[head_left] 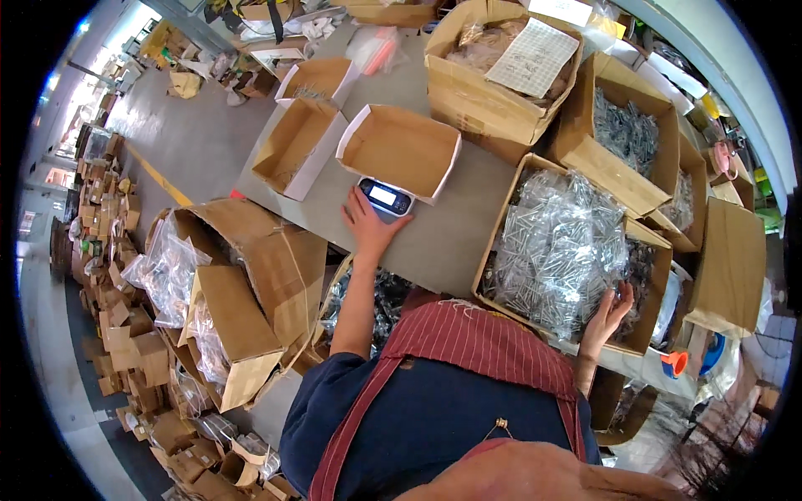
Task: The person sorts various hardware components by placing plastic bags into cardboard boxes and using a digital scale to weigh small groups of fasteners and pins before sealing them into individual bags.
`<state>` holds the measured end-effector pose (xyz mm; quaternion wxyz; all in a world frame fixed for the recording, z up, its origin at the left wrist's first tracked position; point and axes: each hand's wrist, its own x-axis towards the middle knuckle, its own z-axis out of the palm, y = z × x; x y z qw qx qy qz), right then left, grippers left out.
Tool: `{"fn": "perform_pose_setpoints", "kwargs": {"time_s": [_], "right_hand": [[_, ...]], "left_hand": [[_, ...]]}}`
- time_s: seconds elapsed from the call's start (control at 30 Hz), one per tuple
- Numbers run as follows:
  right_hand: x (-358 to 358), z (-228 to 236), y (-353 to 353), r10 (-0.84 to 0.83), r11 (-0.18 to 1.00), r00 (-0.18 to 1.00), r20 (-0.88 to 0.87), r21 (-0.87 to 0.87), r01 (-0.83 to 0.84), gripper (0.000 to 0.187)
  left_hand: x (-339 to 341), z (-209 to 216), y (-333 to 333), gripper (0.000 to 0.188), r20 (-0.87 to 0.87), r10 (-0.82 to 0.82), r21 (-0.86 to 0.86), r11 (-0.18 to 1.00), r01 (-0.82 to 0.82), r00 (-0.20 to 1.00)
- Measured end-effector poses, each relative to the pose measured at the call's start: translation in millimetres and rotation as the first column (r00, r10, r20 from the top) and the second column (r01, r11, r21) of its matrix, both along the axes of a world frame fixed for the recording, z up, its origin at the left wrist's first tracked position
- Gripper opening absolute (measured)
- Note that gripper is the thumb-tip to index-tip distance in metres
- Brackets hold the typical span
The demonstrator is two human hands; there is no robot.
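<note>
Right hand [608, 317] at the near side of a carton [510, 312], fingers loosely spread, no grip seen; fingertip contact with the bags [551, 250] can't be told. Bags lie heaped in the carton, full of metal screws: likely heavy for their bulk, limp, slick-skinned, points apt to pierce the film. Best hold: gathered film above, palm beneath.

Left hand [372, 230] wide, thumb and fingers straddling the near end of the scale [388, 199] on the worktop [451, 234]. Scale looks stiff, fairly light, delicate at the screen [383, 194]; take by the side edges. Screen washed out, unreadable.

Tray [401, 150] hides the scale's far end; thin card, probably light, easily crushed; lift by opposite walls.

Lower bags buried. Far carton [476, 108]: contents partly under a sheet [533, 57].
</note>
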<state>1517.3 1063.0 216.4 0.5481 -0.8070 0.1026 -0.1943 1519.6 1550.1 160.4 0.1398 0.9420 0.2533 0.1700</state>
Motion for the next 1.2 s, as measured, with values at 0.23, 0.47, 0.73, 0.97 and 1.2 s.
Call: {"fn": "perform_pose_setpoints", "kwargs": {"time_s": [0.23,0.47,0.73,0.97,1.2], "right_hand": [[-0.6,-1.1,-0.7,-0.016,1.0,0.999,-0.027,-0.003,0.016,0.048],[-1.4,0.8,0.0,-0.012,1.0,0.998,-0.058,-0.019,0.011,0.05],[0.0,-9.4,-6.1,-0.004,0.999,1.0,0.004,0.032,0.003,0.05],[-0.2,-10.4,-6.7,-0.004,0.998,1.0,-0.011,0.066,0.004,0.049],[1.2,-8.8,-6.9,-0.02,1.0,1.0,-0.015,0.01,0.02,0.048]], "left_hand": [[0.0,-3.1,1.3,0.131,0.005,-0.002,0.004,1.0,0.002,1.0],[0.2,-8.1,3.1,0.132,0.002,-0.016,0.024,1.0,0.016,1.0],[-1.0,-3.0,2.0,0.133,-0.007,-0.037,0.012,0.999,0.037,0.999],[0.1,-5.2,0.7,0.127,0.007,-0.002,0.054,0.999,0.002,1.0],[0.0,-4.2,2.6,0.132,-0.003,-0.027,0.039,0.999,0.027,1.0]]}}
